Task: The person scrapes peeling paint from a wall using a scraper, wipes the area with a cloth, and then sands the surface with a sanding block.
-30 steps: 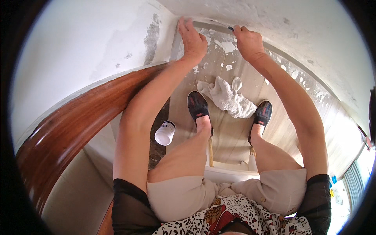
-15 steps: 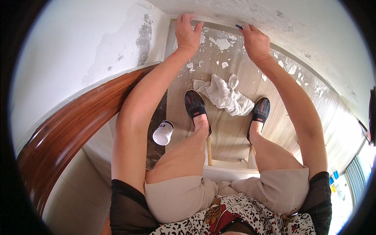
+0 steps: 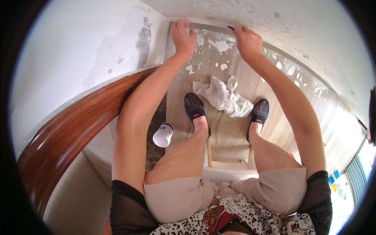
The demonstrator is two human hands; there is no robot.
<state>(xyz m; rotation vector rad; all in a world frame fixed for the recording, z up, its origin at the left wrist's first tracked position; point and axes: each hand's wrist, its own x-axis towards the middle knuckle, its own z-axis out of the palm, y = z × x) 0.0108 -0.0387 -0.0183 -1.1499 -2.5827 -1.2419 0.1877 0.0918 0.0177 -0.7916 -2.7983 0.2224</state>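
Note:
My left hand [image 3: 183, 38] reaches to the foot of the far wall [image 3: 219, 13], near the corner. Its fingers are stretched out and a little blurred, with the thumb apart, and I see nothing held in it. My right hand [image 3: 249, 42] is closed around a small dark blue tool [image 3: 231, 28] close to the same wall base. Only a short end of the tool shows; the rest is hidden by the fingers. White flakes of peeled paint [image 3: 221, 46] lie on the wooden floor [image 3: 219, 145] between and below my hands.
A crumpled white cloth [image 3: 227, 98] lies on the floor between my dark shoes. To the left stands a white lidded tub [image 3: 163, 135] beside a curved, glossy brown wooden trim [image 3: 90, 103]. The left wall [image 3: 78, 51] has a grey, stained patch.
My right hand has shifted left and slightly nearer with the dark blue tool. My left hand has also come slightly left and nearer. The view has tilted a little.

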